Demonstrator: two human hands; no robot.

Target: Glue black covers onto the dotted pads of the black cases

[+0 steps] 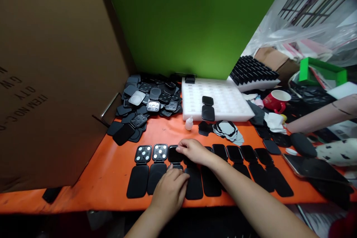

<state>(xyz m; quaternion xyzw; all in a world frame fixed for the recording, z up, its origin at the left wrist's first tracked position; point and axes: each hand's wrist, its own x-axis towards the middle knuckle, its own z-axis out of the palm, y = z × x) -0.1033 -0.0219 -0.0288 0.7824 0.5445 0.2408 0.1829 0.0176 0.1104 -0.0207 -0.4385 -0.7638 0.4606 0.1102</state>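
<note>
A row of black hinged cases lies unfolded across the orange table (106, 171). My left hand (170, 187) rests over the lower flap of the third case from the left, fingers bent around it and hiding most of that flap. My right hand (195, 151) has its fingertips pinched together at the right edge of the same black hinged case (173, 154), on its upper part. Anything small between those fingertips is hidden. To the left, two cases show white dots in their upper parts, a nearer one (160, 152) and an outer one (143, 154).
A heap of black cases (136, 121) lies at the back left beside a cardboard box (55, 74). Behind the row stand a small white dropper bottle (189, 124), a pile of grey cut pieces (227, 130) and a white foam tray (231, 106). A red mug (275, 101) is at right.
</note>
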